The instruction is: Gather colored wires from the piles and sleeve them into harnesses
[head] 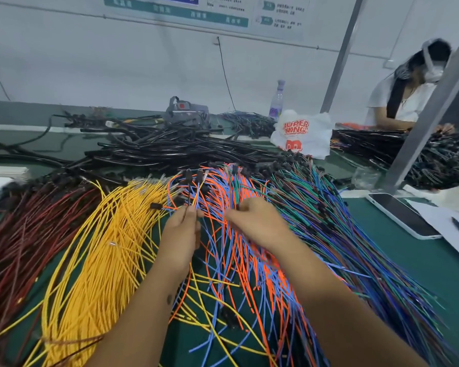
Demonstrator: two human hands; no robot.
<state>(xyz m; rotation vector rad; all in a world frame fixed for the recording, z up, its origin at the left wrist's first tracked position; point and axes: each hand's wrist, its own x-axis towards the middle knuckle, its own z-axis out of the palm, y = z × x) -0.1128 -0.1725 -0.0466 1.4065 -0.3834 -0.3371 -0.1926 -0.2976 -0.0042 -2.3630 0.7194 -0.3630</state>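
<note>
Over the middle of the green bench [421,260] the left hand [182,234] pinches a few thin wires upright between thumb and fingers, their black-capped ends [194,176] standing just above the fingertips. The right hand [252,221] is beside it, fingers curled down into the orange and blue wires [239,260]; it looks to be picking at one, but the blur hides whether it has a strand.

The piles fan out from the near edge: dark red wires [24,234] toward the left edge, yellow wires [104,247] next, orange and blue in the middle, then blue and green wires [355,234] running to the right. Behind them, toward the far edge, lies a heap of black sleeving [170,149]. A plastic bag [302,133] and a bottle [277,102] stand near the far edge, a phone [400,215] lies by the right edge, and another person [408,94] works at the far right corner.

The risk, as I judge it, is tangling: the strands cross each other thickly, so pulling one out could drag its neighbours along or hook a capped end. The left hand's grip is light, so a tug nearby could slip those wires out of line or drop them back into the pile. In the mixed piles a wrong colour is easily taken.
</note>
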